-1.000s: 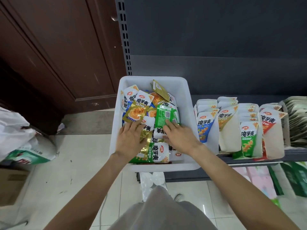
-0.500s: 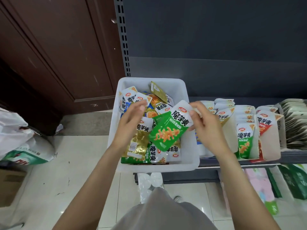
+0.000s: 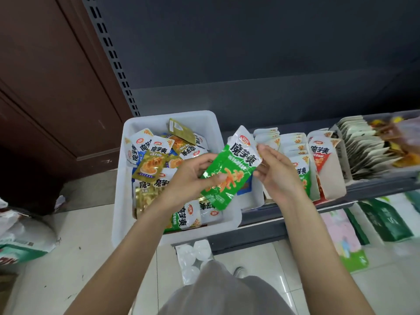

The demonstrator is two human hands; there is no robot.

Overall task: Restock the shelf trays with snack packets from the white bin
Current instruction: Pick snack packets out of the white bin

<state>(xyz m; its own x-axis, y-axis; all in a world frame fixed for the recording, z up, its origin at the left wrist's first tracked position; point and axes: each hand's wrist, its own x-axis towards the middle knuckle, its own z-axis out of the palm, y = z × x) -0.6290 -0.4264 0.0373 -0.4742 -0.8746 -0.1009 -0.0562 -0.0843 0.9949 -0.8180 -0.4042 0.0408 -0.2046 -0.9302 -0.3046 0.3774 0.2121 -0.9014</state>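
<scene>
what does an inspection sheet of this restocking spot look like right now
surface: grey shelf holding trays; tiled floor below
job's things: white bin full of mixed snack packets; green packet lifted above it; shelf trays partly filled with upright packets
clutter: white sack on the floor at left; green packs under the shelf
grippers: left hand and right hand both hold the green packet with their fingers
cables: nothing seen
surroundings: brown wooden door; dark back panel

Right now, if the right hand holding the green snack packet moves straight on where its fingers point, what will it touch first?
Probably the green snack packet itself, which the right hand pinches; beyond it, likely the left hand over the white plastic bin. Depth is unclear.
</scene>
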